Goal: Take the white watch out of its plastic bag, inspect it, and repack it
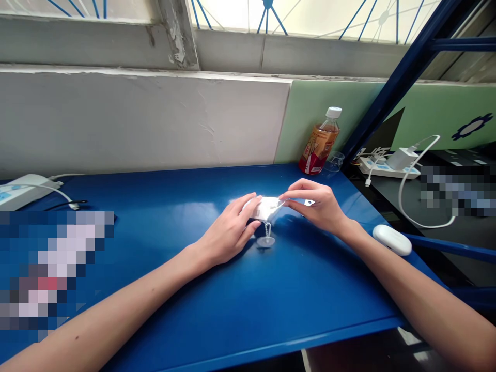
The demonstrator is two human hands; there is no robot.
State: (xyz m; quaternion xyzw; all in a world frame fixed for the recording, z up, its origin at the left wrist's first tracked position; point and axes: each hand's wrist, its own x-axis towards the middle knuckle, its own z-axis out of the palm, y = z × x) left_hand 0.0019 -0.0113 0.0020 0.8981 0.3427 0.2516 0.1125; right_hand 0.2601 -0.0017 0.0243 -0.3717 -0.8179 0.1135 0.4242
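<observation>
Between my hands is a small white object (267, 207) with a thin edge on its right side; glare hides its exact kind. My left hand (232, 227) grips its left side between thumb and fingers. The fingertips of my right hand (315, 205) pinch the thin right edge. Below the white object, a short beaded or coiled strand (267, 229) leads down to a clear round disc (266, 242) near the blue tabletop (248, 305). A small white piece with a dark spot (309, 202) shows behind my right fingers.
A bottle of reddish drink (320, 142) stands at the back right beside a clear plastic piece (334, 161). A white rounded case (392, 240) lies at the right edge. Power strips (27, 190) with cables sit left and far right. A blue metal post (399, 77) rises at right.
</observation>
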